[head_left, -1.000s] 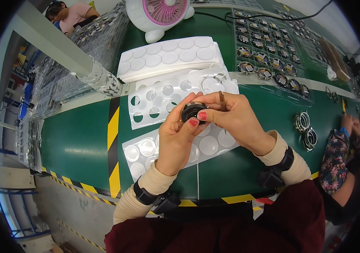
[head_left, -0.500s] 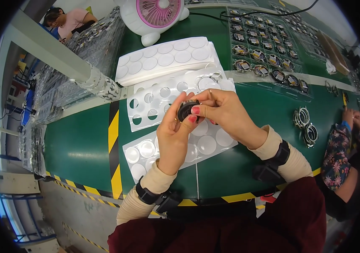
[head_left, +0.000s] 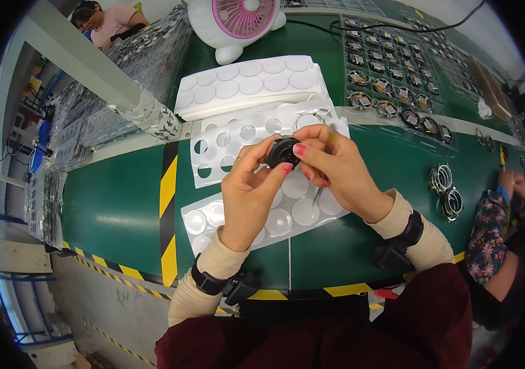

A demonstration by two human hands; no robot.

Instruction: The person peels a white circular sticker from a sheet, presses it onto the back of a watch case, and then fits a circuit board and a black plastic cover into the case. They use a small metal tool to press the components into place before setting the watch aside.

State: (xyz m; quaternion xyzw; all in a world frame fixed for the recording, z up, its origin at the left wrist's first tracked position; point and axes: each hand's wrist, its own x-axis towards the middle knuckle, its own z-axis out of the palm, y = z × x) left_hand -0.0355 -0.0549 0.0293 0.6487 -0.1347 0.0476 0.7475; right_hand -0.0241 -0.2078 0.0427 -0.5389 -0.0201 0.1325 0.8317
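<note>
A small round black part (head_left: 283,152) is held up over the white sheets, its dark face turned towards me. My left hand (head_left: 249,190) is closed on its left and lower edge, thumb in front and fingers behind. On the other side, my right hand (head_left: 339,169) pinches the rim with thumb and forefinger. Below the right hand's curled fingers pokes a thin dark tip (head_left: 318,197); its kind I cannot make out. Under both hands lie a sheet of round clear stickers (head_left: 304,211) and a white sheet with punched-out circles (head_left: 247,133).
Behind these lies a stack of white circle sheets (head_left: 247,83), with a pink and white fan (head_left: 243,27) beyond. Clear trays of round parts (head_left: 392,74) stand back right. Metal rings (head_left: 446,190) lie on the green table at right, near another person's flowered sleeve (head_left: 489,237). A post (head_left: 90,67) rises at left.
The black part has turned so that more of its round face shows. My right thumb has shifted to its upper right rim. The thin dark tip now shows below my right hand.
</note>
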